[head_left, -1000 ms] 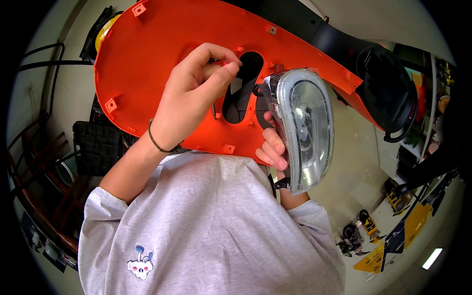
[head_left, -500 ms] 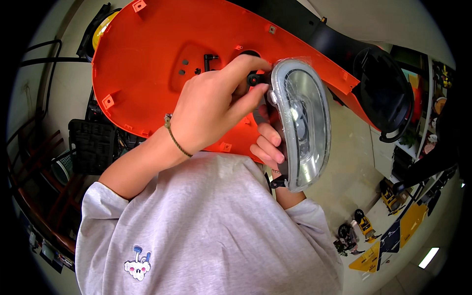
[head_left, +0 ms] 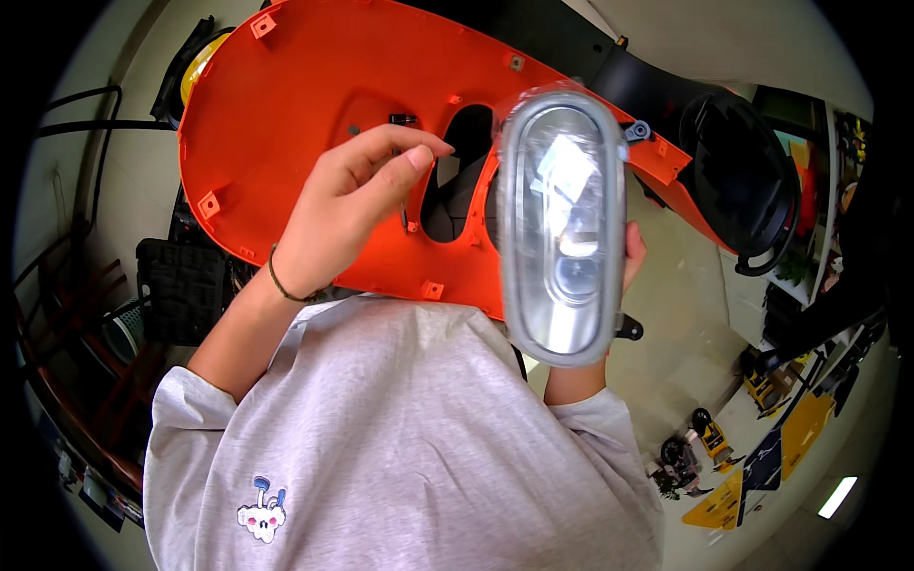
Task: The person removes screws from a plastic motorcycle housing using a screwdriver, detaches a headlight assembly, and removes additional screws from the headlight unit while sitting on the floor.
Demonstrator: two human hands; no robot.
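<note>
My right hand grips an oval headlight from behind. Only some fingertips show past its right edge; the rest is hidden. The headlight has a clear lens, a grey rim and crinkled clear film round it. Its lens faces me, and dark mounting tabs stick out on its right side. Off to the left, my left hand is apart from the headlight, fingers stretched out and nothing visible in them. It hovers over a large orange body panel, beside the panel's oval opening.
Joined to the panel's far right is a black plastic part with a round end. A black tool case lies open at left. Yellow-and-black parts are at lower right, and a yellow rounded object is at upper left.
My left hand has let go of the headlight's mounting tab and drawn back left. The headlight has been turned so its lens faces me, its tabs swinging to the right.
</note>
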